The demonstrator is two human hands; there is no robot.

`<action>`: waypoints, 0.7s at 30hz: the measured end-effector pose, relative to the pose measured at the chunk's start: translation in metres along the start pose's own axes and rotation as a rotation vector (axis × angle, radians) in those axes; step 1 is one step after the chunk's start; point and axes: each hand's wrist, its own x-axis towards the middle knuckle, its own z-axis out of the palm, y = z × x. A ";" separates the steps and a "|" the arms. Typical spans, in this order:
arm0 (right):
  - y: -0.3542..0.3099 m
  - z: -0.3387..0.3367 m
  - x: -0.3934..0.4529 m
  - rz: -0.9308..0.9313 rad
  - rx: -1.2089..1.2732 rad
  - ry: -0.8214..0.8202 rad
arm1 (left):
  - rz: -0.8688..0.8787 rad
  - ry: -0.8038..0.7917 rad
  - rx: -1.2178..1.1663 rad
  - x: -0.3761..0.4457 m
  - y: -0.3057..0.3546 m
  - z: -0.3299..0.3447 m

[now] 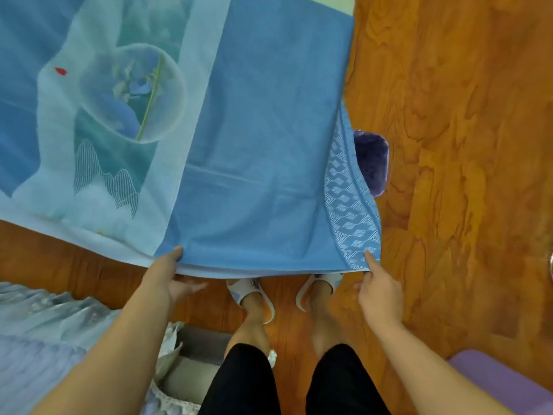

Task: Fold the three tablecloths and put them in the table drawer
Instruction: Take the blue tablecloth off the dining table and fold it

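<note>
Blue tablecloth [263, 139] spread out before you, near edge lifted. Your left hand [167, 277] pinches that hem, thumb on top; your right hand [378, 292] nips the patterned right corner

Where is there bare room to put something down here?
The wood floor lies bare right of the blue tablecloth, past the purple cushion. A narrower bare strip runs under the cloth's left edge. It's crowded near the slippered feet, both hands, and the pale fabric pile lower left.
</note>
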 end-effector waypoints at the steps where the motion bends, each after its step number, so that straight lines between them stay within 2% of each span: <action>1: 0.002 0.003 -0.002 0.074 0.201 0.017 | -0.026 -0.027 -0.051 -0.001 -0.002 -0.001; 4: -0.002 0.008 -0.012 0.230 0.547 0.083 | 0.063 -0.044 -0.098 -0.006 -0.011 -0.005; 7: -0.026 -0.006 -0.023 0.512 1.116 0.186 | 0.145 -0.021 -0.085 -0.016 -0.012 -0.009; 10: -0.056 -0.031 -0.032 0.675 1.307 0.221 | 0.200 -0.034 -0.055 -0.041 0.004 -0.005; 14: -0.085 -0.058 -0.033 0.839 1.477 0.145 | 0.294 -0.052 -0.129 -0.069 0.028 0.001; 16: -0.092 -0.065 -0.036 0.850 1.551 0.128 | 0.297 -0.051 -0.146 -0.068 0.032 -0.001; 18: -0.100 -0.075 -0.044 0.769 1.474 0.178 | 0.277 -0.067 -0.145 -0.060 0.029 -0.004; 20: -0.106 -0.090 -0.056 0.516 1.455 0.365 | 0.235 -0.085 -0.157 -0.048 0.021 -0.005; 21: -0.104 -0.094 -0.059 0.347 1.474 0.398 | 0.208 -0.096 -0.163 -0.040 0.016 -0.004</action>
